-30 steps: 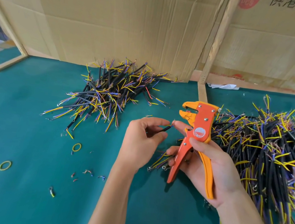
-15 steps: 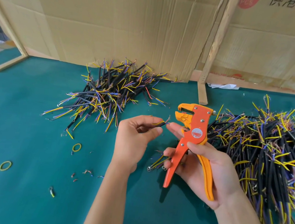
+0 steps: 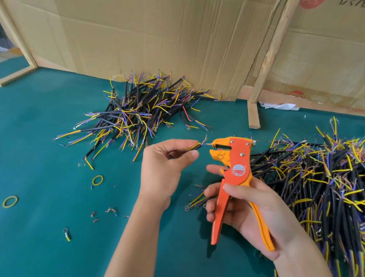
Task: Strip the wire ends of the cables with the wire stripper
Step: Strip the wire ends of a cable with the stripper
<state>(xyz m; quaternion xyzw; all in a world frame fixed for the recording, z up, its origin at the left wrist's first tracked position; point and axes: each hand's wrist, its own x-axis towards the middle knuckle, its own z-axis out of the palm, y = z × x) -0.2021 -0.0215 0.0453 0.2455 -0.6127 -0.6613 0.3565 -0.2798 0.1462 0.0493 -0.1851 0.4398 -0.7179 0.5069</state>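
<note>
1. Centrally, above the green table [image 3: 38, 143]: left hand [image 3: 161, 170], thumb and fingers curled, pinching a short black cable [image 3: 195, 147].
2. Bared wire ends of that cable pointing right, touching or just at the stripper [image 3: 234, 165] head.
3. Right hand [image 3: 251, 206] wrapped round the stripper's handles, head up, mouth facing left.
4. Further back, by the cardboard [image 3: 144, 30]: a cable pile [image 3: 138, 119].
5. Right side: a bigger heap [image 3: 331, 191].
6. Left, flat on the table: two rubber bands [image 3: 97, 180].
</note>
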